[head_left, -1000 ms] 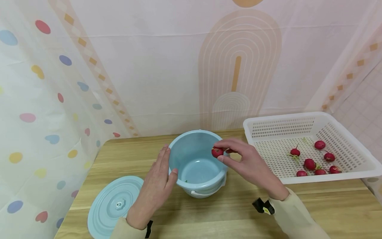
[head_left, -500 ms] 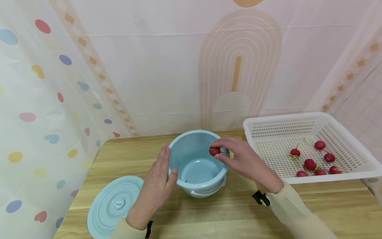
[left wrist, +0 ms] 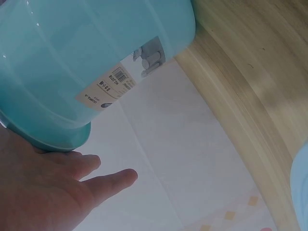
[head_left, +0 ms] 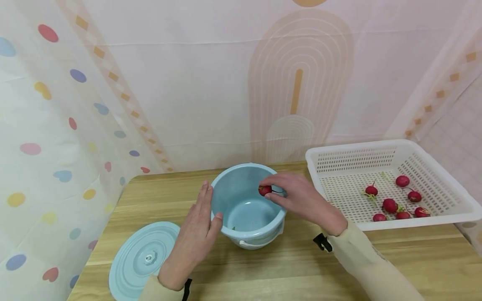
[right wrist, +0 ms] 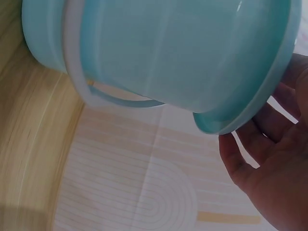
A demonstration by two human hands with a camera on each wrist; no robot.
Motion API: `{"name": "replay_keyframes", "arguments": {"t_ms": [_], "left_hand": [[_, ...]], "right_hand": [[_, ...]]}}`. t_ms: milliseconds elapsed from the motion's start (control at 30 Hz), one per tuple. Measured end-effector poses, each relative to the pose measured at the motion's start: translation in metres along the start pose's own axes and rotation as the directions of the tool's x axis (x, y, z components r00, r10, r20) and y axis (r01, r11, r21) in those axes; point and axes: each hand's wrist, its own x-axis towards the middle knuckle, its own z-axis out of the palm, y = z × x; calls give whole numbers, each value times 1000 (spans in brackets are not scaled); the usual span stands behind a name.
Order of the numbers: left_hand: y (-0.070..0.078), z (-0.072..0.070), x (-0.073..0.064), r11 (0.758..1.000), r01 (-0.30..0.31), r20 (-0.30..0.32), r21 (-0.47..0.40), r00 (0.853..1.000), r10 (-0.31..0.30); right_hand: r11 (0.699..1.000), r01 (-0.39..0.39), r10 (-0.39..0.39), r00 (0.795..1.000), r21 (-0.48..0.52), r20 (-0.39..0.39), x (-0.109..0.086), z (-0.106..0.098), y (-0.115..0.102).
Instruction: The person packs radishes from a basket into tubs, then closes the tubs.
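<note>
On the table (head_left: 260,278), right of the bucket (head_left: 233,186): white slotted basket (head_left: 418,223), seven radishes (head_left: 390,205) visible in it, leaf stubs on some, most of them toward the near wall. Lid (head_left: 139,261) lies left of the bucket; my left hand (head_left: 196,234) and sleeve (head_left: 160,289) cut across its right edge in the head view. Pale handle (head_left: 260,245) hangs down on the bucket's near side. Printed label (left wrist: 120,74) on the wall, per left wrist. Patterned curtain (head_left: 211,92) behind. Small green scrap (head_left: 234,228) inside the bucket by the near rim (too small to identify).

In the way: flared rim hides my right fingertips in the right wrist view; from the head, my right hand (head_left: 303,198) covers part of the right rim.

Grip: right is pinched down on one radish (head_left: 265,190), thumb below, fingers above, gap closed to the radish's width. Left has fingers straight alongside the bucket's left rim, thumb spread off, not clamped on anything.

Radish sits at the bucket's mouth, right of centre; can't tell if it's below rim level. Round, deep red, pale-green stem end facing left, thin dark root trailing right toward my palm.
</note>
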Motion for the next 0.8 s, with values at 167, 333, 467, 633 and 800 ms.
{"name": "replay_keyframes", "arguments": {"t_ms": [167, 333, 467, 633, 800], "left_hand": [[1, 0, 0, 1000, 3, 3, 0, 1000, -3], [0, 0, 0, 1000, 2, -4, 0, 1000, -2], [0, 1, 0, 1000, 2, -6, -2, 1000, -2], [0, 1, 0, 1000, -3, -13, -4, 1000, 3], [0, 2, 0, 1000, -6, -14, -8, 1000, 6]], "right_hand": [[998, -33, 34, 999, -45, 27, 3, 2, 0], [997, -58, 60, 997, -54, 40, -1, 2, 0], [996, -91, 92, 995, -10, 29, -8, -1, -3], [992, -110, 112, 993, 54, -33, -19, -8, -9], [993, -70, 82, 989, 98, -123, -31, -17, -11]]}}
